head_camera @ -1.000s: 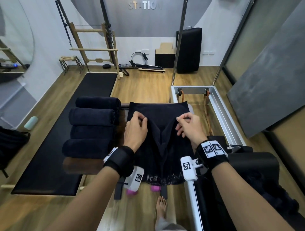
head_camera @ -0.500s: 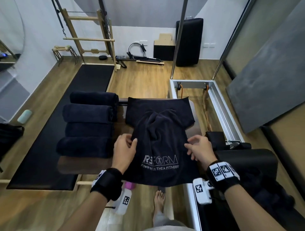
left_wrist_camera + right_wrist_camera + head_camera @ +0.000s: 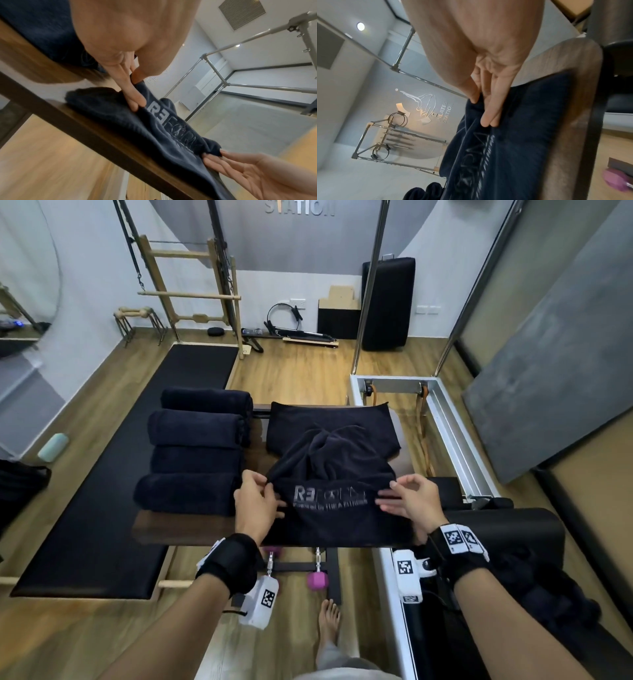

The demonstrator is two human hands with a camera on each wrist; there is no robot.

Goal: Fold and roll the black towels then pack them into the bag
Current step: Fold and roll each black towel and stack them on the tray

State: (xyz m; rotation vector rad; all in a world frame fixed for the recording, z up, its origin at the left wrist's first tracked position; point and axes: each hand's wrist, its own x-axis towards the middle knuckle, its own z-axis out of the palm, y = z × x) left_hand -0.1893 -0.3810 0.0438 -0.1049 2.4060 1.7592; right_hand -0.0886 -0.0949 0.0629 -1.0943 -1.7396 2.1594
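A black towel (image 3: pixel 337 518) with a grey logo lies partly folded and bunched on the wooden bench top (image 3: pixel 154 530). My left hand (image 3: pixel 271 487) pinches the fold's left end between thumb and fingers, which the left wrist view shows up close as the left hand (image 3: pixel 137 86) on the towel (image 3: pixel 137 132). At the fold's right end my right hand (image 3: pixel 391 491) pinches it too; in the right wrist view the right hand (image 3: pixel 477 106) grips the towel (image 3: pixel 513 142). Several rolled black towels (image 3: pixel 197 453) lie side by side on the bench's left half.
A dark heap of cloth (image 3: pixel 555 597) lies on the black padded machine at my right. A metal reformer frame (image 3: pixel 452 422) stands beyond it. A black floor mat (image 3: pixel 113 484) lies left of the bench. Pink dumbbells (image 3: pixel 317 580) and my bare foot (image 3: pixel 329 621) are below the near edge.
Both hands pulled the towel's middle toward me, turning the logo face up. They then shifted to the fold's two ends beside the logo.
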